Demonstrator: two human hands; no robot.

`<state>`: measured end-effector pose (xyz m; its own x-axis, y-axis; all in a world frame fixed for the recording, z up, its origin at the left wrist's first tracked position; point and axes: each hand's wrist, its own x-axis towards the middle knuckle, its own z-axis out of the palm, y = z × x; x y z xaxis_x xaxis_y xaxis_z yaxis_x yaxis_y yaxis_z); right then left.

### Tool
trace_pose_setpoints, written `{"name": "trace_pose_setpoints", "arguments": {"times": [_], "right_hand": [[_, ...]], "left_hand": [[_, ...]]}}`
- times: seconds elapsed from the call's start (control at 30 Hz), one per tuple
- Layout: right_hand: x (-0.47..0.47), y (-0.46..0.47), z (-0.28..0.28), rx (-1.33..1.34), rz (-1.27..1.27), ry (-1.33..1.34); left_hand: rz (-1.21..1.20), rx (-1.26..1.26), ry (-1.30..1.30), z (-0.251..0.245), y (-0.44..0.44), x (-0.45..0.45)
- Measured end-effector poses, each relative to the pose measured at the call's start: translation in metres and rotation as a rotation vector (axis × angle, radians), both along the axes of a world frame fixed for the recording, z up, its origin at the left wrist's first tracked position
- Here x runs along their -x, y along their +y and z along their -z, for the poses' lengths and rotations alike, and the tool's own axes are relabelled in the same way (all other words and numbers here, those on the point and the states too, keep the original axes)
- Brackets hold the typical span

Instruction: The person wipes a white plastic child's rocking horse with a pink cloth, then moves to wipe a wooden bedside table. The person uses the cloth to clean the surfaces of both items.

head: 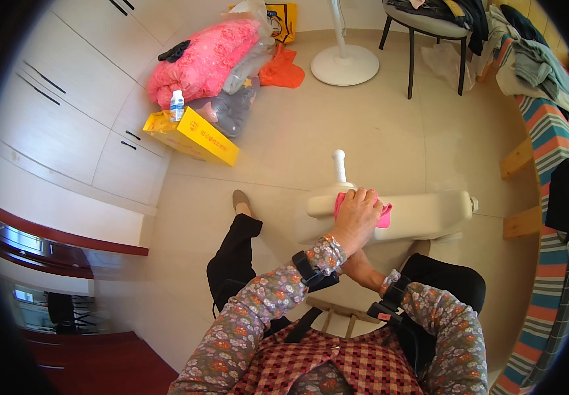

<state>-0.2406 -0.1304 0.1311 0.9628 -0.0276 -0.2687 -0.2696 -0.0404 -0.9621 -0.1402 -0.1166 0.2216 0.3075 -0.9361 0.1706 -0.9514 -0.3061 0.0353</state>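
Note:
A cream plastic body [420, 212], which looks like a child's ride-on toy lying on its side, is on the floor in front of me. A white handlebar grip [340, 168] sticks up from its left end. My left hand [358, 217] presses a folded pink cloth [385, 217] against the cream surface, fingers bent over the cloth. Behind my left wrist, my right hand [361, 270] is near the toy's lower edge. Its fingers are mostly hidden, so I cannot tell whether it grips anything.
A yellow box [205, 136] with a white bottle [177, 106] on it stands by the cabinets [67, 98]. Behind lie a pink quilt [215, 54] and an orange bag [282, 69]. A white stand base [344, 65], a chair [427, 22] and a bed with striped cloth [543, 128] flank the tiled floor.

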Motion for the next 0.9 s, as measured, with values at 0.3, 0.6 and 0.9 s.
{"name": "trace_pose_setpoints", "arguments": {"times": [0.3, 0.6, 0.9], "right_hand": [[-0.001, 0.003, -0.005, -0.237, 0.163, 0.170], [-0.004, 0.004, 0.000, -0.206, 0.157, 0.204], [-0.003, 0.002, 0.003, -0.233, 0.091, 0.105]], "left_hand": [[-0.259, 0.455, 0.288, -0.012, 0.092, -0.020], [-0.057, 0.259, 0.151, -0.009, 0.045, -0.016], [-0.016, 0.217, 0.095, -0.011, 0.024, -0.010]]}}
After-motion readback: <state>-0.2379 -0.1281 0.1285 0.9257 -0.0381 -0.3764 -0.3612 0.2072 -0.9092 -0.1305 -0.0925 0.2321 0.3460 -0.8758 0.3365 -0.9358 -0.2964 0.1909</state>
